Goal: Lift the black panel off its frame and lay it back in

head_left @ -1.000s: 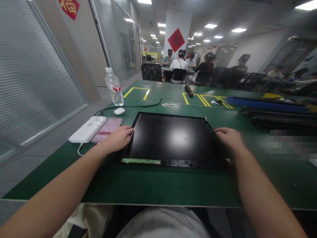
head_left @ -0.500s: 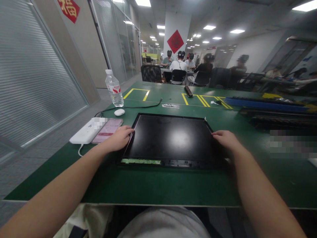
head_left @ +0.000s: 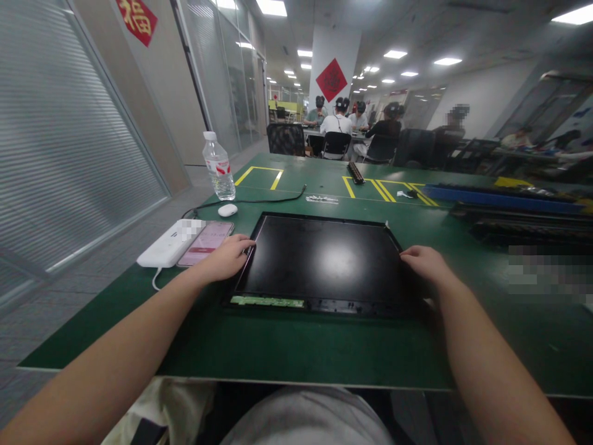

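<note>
Left hand (head_left: 227, 258) touches edge of panel (head_left: 296, 259), near phone (head_left: 208, 240).

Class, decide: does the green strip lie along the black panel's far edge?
No, the green strip lies along the near edge of the black panel.

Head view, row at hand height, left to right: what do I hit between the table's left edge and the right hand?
White device with cable → phone → left hand → black display panel → right hand.
</note>
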The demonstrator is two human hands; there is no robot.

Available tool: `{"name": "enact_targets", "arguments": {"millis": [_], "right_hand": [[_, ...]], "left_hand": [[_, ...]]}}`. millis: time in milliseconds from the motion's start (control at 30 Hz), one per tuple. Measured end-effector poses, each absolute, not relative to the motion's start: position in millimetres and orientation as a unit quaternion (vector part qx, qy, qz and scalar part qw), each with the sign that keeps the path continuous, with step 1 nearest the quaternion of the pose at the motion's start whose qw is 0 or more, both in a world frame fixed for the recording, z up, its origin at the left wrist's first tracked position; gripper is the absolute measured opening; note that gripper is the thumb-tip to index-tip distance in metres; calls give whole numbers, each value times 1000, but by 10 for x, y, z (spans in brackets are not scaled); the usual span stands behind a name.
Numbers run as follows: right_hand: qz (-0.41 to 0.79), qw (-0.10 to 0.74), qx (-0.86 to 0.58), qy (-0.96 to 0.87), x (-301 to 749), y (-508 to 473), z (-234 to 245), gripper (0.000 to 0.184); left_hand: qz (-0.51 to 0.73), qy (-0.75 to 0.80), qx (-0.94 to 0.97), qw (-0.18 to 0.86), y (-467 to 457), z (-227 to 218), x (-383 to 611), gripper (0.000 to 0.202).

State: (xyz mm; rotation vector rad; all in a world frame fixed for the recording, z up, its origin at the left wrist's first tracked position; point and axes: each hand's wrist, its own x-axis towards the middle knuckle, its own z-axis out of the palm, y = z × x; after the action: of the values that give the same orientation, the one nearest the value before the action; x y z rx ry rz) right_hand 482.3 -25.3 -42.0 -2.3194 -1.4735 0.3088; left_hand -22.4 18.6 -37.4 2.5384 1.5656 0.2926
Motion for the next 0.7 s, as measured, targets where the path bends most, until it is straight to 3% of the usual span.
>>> {"name": "enact_targets", "arguments": {"millis": [700], "right_hand": [[177, 226, -813, -506, 4925, -240, -506, 22]], "left_hand": [[110, 559, 817, 87, 143, -379, -180, 67]]}}
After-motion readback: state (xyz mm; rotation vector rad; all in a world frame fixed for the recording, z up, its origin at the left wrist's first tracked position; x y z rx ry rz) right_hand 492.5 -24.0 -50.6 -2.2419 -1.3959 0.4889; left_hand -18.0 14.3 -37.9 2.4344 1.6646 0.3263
